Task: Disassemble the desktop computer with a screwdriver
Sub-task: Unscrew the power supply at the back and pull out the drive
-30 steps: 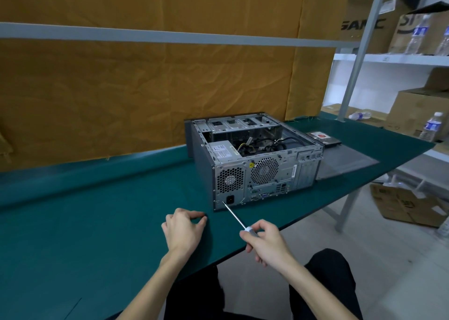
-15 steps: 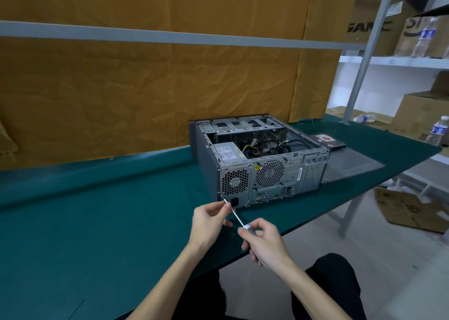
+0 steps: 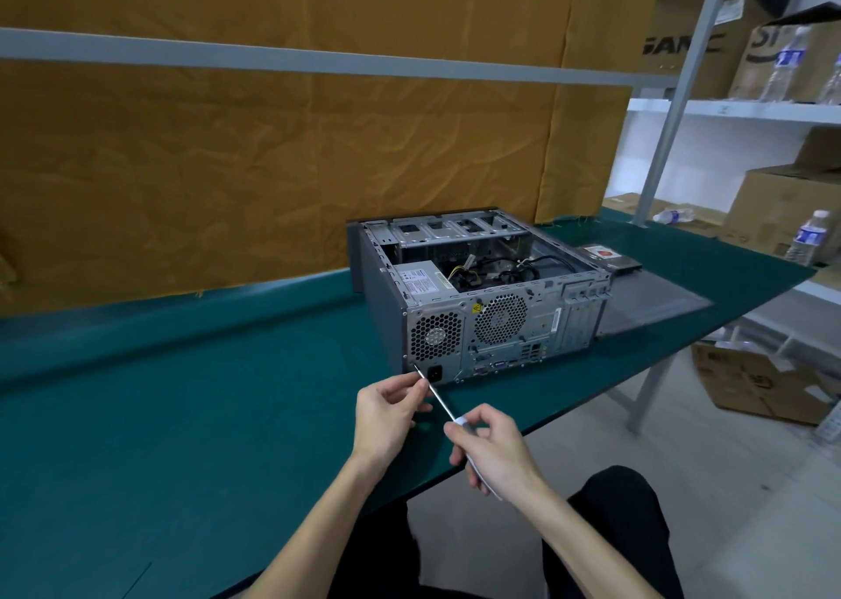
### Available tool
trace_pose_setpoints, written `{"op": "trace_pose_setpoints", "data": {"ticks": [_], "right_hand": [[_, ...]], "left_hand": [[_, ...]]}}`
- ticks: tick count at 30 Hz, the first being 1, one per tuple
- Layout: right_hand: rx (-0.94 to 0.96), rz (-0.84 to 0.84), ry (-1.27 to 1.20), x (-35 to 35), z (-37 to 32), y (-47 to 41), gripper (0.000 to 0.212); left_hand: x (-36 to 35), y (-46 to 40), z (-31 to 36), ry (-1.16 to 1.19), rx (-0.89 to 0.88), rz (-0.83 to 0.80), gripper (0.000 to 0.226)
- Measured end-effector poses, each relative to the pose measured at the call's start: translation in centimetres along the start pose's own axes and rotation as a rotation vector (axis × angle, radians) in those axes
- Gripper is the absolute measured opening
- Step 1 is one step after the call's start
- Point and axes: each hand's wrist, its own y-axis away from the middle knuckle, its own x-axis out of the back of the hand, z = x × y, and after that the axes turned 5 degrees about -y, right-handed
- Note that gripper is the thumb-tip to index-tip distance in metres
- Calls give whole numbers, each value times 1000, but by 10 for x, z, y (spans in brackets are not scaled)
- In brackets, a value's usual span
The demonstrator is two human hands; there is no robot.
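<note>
The grey desktop computer case (image 3: 482,298) lies on its side on the green table (image 3: 182,416), its top panel off, cables and the power supply showing inside. Its rear panel with two fan grilles faces me. My right hand (image 3: 493,455) grips the white handle of a thin screwdriver (image 3: 439,400). The tip points at the lower left corner of the rear panel, beside the power socket. My left hand (image 3: 387,409) pinches the metal shaft near the tip with thumb and fingertips.
The removed grey side panel (image 3: 651,307) lies flat right of the case, with a hard drive (image 3: 607,255) behind it. Shelves with cardboard boxes and water bottles (image 3: 808,239) stand at the right. An open box (image 3: 755,380) sits on the floor. The table edge runs just under my hands.
My left hand left the table surface and came up to the screwdriver shaft. The screwdriver tip moved up to the rear panel's lower left corner. My head moved closer.
</note>
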Motion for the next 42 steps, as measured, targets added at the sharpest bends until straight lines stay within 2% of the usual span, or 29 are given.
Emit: {"op": "trace_pose_setpoints", "data": {"ticks": [9,14,18,23,25,27,30,31,32,35,36,38,40,42], "right_hand": [[-47,-16,-19,-1,-8,1,25],[-187,-94,-219,-1,-16,7,30],[-255,-126,-308,-4,-22,9,25],[-454,-246,-647,-9,-37,9,29],[-480,-264,-724,-11,-43,8,31],[-424,-246,-598,-13,-46,8,29],[-181,-133,43,-18,-44,10,29],[-127,-118,149,-18,-42,10,27],[-130,-134,119,-18,-42,11,26],[-411,-329,-430,-6,-48,13,32],[-457,-386,-513,-2,-48,14,33],[-400,-363,-416,-1,-47,15,28],[-249,-251,-165,-9,-46,15,17],[-184,-187,-50,-19,-44,14,12]], "left_hand": [[1,-1,1,12,9,-5,11],[4,-4,1,50,45,-9,14],[7,-6,0,80,77,-16,16],[5,-8,6,140,151,-59,18],[4,-8,10,204,215,-92,25],[1,-10,15,257,288,-103,27],[-4,-15,23,343,403,-83,13],[-5,-17,24,363,441,-91,9],[-5,-18,25,393,471,-107,9],[-1,-19,23,511,508,-174,14],[-1,-19,21,552,506,-193,18],[-2,-15,22,594,495,-206,22],[-5,-12,24,527,476,-178,22],[-8,-10,26,465,478,-154,23]]}}
